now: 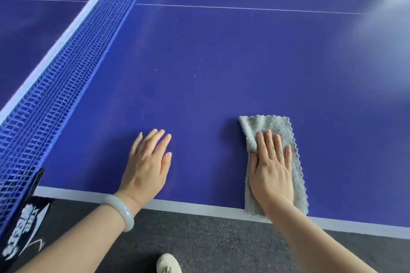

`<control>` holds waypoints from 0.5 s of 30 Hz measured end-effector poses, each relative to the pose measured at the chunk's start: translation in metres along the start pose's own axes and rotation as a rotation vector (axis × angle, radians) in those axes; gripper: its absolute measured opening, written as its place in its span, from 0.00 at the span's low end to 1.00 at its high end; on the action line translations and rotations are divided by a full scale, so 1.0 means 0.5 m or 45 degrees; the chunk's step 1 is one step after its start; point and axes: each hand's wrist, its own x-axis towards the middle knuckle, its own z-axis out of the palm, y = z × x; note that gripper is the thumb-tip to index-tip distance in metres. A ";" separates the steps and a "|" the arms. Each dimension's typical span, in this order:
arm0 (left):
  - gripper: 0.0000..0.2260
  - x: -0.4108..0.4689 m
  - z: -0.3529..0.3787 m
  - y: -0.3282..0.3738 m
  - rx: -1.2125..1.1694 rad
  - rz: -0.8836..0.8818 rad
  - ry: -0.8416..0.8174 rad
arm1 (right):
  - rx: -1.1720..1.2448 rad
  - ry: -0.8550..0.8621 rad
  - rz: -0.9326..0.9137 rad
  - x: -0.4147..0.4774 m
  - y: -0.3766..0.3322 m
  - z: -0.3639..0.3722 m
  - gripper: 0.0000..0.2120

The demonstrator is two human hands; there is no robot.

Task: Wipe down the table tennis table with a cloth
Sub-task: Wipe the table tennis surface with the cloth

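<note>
- Folded grey fluffy cloth (pixel 275 139) lies at the blue table tennis table's (pixel 221 62) white near edge, right of the net (pixel 55 86).
- Right hand (pixel 271 168) presses it, fingers flat; left hand (pixel 146 166) rests flat, empty.
- Specks beyond the cloth suggest most wiping remains.

Cloth (pixel 271 125) — grey, fluffy, scalloped hem, folded into a long narrow strip. It lies flat on the counter (pixel 221 62), its near end overlapping the white-painted border. Counter — a blue, matt table tennis top, faint specks mid-surface, pale glare at far right.
</note>
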 end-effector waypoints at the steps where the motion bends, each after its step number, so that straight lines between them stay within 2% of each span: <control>1: 0.25 -0.013 -0.004 -0.029 0.044 -0.043 -0.047 | -0.007 0.003 -0.004 0.000 -0.001 -0.001 0.29; 3: 0.26 -0.029 0.000 -0.056 0.090 -0.068 -0.137 | -0.029 0.008 0.007 0.000 -0.002 -0.004 0.27; 6: 0.26 -0.032 0.011 -0.062 0.080 -0.082 -0.151 | -0.074 0.014 0.143 -0.013 -0.026 0.005 0.27; 9: 0.26 -0.034 0.009 -0.065 0.081 -0.086 -0.177 | -0.046 0.048 0.267 -0.058 -0.133 0.048 0.28; 12: 0.26 -0.034 0.003 -0.063 0.064 -0.094 -0.214 | -0.059 0.010 0.014 -0.105 -0.260 0.097 0.29; 15: 0.26 -0.034 0.001 -0.064 0.056 -0.090 -0.237 | -0.055 -0.053 -0.289 -0.060 -0.274 0.093 0.30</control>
